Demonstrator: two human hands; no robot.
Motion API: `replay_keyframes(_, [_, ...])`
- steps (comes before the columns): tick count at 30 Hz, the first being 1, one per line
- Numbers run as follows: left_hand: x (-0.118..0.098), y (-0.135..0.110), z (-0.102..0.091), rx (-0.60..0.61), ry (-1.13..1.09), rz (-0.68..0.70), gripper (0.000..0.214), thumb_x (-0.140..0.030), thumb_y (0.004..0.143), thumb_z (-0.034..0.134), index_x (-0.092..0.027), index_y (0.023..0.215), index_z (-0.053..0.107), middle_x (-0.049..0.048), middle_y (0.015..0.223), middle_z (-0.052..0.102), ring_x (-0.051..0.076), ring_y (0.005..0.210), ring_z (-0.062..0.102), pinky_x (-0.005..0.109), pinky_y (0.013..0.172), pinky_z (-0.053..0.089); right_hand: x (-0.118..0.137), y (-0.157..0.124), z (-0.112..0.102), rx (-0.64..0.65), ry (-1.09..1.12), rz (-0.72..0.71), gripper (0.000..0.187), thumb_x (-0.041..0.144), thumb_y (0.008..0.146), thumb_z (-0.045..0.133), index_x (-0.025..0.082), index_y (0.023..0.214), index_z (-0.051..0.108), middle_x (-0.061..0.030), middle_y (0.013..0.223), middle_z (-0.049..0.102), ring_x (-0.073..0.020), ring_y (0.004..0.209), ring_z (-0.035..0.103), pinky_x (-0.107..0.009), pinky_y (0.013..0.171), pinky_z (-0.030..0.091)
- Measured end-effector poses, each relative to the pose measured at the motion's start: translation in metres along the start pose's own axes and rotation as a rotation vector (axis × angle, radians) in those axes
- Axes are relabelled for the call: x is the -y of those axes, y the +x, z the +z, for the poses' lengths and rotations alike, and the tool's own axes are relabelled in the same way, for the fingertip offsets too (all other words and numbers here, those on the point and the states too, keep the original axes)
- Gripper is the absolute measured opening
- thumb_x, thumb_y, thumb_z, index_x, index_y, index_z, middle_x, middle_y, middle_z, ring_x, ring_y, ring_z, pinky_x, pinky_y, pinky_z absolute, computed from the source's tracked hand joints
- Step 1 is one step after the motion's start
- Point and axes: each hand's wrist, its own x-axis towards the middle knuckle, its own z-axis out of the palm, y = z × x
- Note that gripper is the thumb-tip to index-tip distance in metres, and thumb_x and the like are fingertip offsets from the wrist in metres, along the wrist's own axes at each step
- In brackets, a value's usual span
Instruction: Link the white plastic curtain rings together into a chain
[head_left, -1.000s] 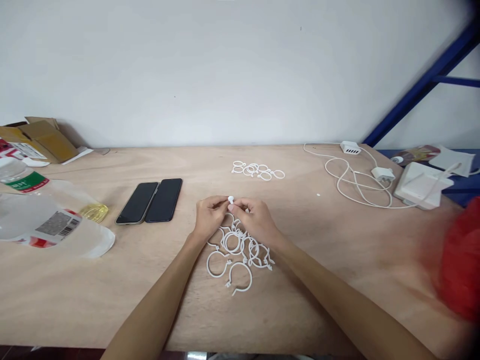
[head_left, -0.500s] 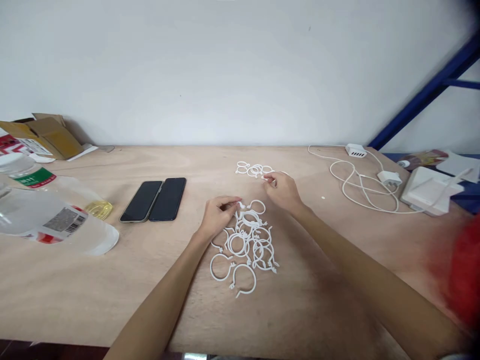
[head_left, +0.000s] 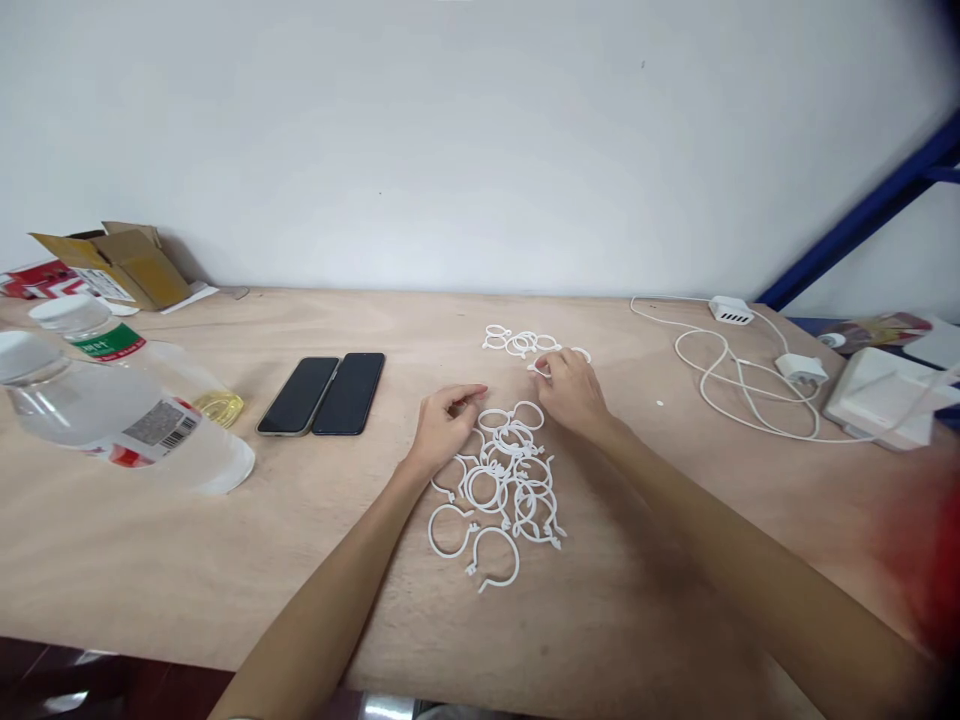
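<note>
A loose pile of white plastic open rings with small clasp ends (head_left: 517, 560) lies on the wooden table between my forearms. My left hand (head_left: 444, 425) hovers at the pile's far left edge, thumb and forefinger apart with nothing between them. Farther back, my right hand (head_left: 574, 392) has its fingers curled round a white plastic ring (head_left: 535, 368), much of it hidden by the hand. Just beyond it sits a smaller cluster of white rings (head_left: 535, 343), several overlapping; one pokes out behind the knuckles.
Two dark phones (head_left: 349, 395) lie side by side to the left. Past them stand clear bottles (head_left: 210, 465) and an opened cardboard box (head_left: 150, 270). On the right are a white charger hub (head_left: 731, 310), a coiled cable (head_left: 705, 372), a plug and a white adapter (head_left: 874, 395).
My left thumb and forefinger have parted from a ring at the pile's top, which now lies there. My right hand stays by the far cluster. The view has shifted slightly.
</note>
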Motion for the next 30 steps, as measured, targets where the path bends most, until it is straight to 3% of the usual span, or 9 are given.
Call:
replay_keyframes(2, [0.001, 0.000, 0.000, -0.008, -0.015, -0.004, 0.024, -0.017, 0.077, 0.060, -0.020, 0.097, 0.074, 0.0070, 0.098, 0.074, 0.020, 0.091, 0.068, 0.032, 0.083, 0.052, -0.005, 0.003, 0.001, 0.031, -0.028, 0.042, 0.026, 0.024, 0.086, 0.050, 0.013, 0.104, 0.065, -0.0162, 0.107, 0.061, -0.0296, 0.103, 0.051, -0.040, 0.089, 0.040])
replay_keyframes(6, [0.003, 0.001, 0.000, -0.017, -0.022, -0.006, 0.022, -0.018, 0.077, 0.062, -0.019, 0.095, 0.074, 0.0070, 0.096, 0.075, 0.019, 0.086, 0.068, 0.029, 0.079, 0.052, -0.006, 0.008, 0.000, 0.065, 0.050, 0.044, 0.024, 0.019, 0.085, 0.047, 0.014, 0.088, 0.070, -0.0160, 0.100, 0.062, -0.0282, 0.102, 0.052, -0.041, 0.090, 0.040])
replay_keyframes(9, [0.002, 0.001, 0.000, -0.060, -0.023, 0.020, 0.027, -0.020, 0.077, 0.064, -0.020, 0.102, 0.072, 0.0070, 0.100, 0.073, 0.017, 0.083, 0.066, 0.027, 0.076, 0.051, 0.016, 0.000, -0.007, 0.046, 0.458, 0.115, 0.019, 0.025, 0.080, 0.054, 0.015, 0.085, 0.070, -0.0097, 0.092, 0.066, -0.0222, 0.089, 0.057, -0.036, 0.081, 0.044])
replay_keyframes(12, [-0.003, 0.000, 0.000, -0.100, -0.050, 0.071, 0.034, -0.023, 0.075, 0.068, -0.020, 0.108, 0.070, 0.0073, 0.101, 0.072, 0.016, 0.081, 0.065, 0.027, 0.076, 0.051, 0.053, -0.017, -0.019, 0.222, 0.963, 0.237, 0.024, 0.037, 0.076, 0.059, 0.017, 0.086, 0.068, -0.0043, 0.080, 0.068, -0.0176, 0.071, 0.059, -0.030, 0.064, 0.046])
replay_keyframes(15, [-0.008, -0.003, -0.001, -0.141, -0.044, 0.114, 0.019, -0.024, 0.078, 0.063, -0.019, 0.094, 0.074, 0.0065, 0.092, 0.073, 0.018, 0.082, 0.066, 0.029, 0.077, 0.051, 0.083, -0.033, -0.027, 0.290, 1.161, 0.274, 0.024, 0.039, 0.073, 0.062, 0.018, 0.081, 0.069, -0.0021, 0.077, 0.068, -0.0154, 0.068, 0.059, -0.027, 0.061, 0.044])
replay_keyframes(18, [-0.011, -0.005, -0.003, -0.146, -0.005, 0.127, 0.016, -0.021, 0.080, 0.059, -0.020, 0.081, 0.075, 0.0045, 0.083, 0.074, 0.018, 0.079, 0.066, 0.028, 0.075, 0.050, 0.096, -0.039, -0.028, 0.288, 1.209, 0.299, 0.022, 0.038, 0.073, 0.061, 0.018, 0.072, 0.068, -0.0013, 0.073, 0.067, -0.0142, 0.068, 0.058, -0.025, 0.062, 0.044])
replay_keyframes(22, [-0.012, -0.005, -0.004, -0.084, 0.106, 0.193, 0.018, -0.019, 0.080, 0.056, -0.020, 0.082, 0.074, 0.0039, 0.078, 0.072, 0.017, 0.073, 0.063, 0.026, 0.070, 0.048, 0.095, -0.036, -0.024, 0.259, 1.161, 0.315, 0.029, 0.042, 0.076, 0.058, 0.017, 0.067, 0.067, -0.0024, 0.067, 0.065, -0.0146, 0.064, 0.057, -0.025, 0.059, 0.043])
replay_keyframes(30, [-0.016, -0.006, -0.004, 0.003, 0.149, 0.226, 0.027, -0.022, 0.083, 0.053, -0.018, 0.059, 0.065, 0.0009, 0.058, 0.058, 0.013, 0.057, 0.051, 0.024, 0.060, 0.039, 0.091, -0.063, -0.035, 0.150, 0.973, 0.093, 0.024, 0.036, 0.079, 0.057, 0.020, 0.064, 0.068, 0.0014, 0.059, 0.058, -0.0133, 0.058, 0.050, -0.025, 0.055, 0.036])
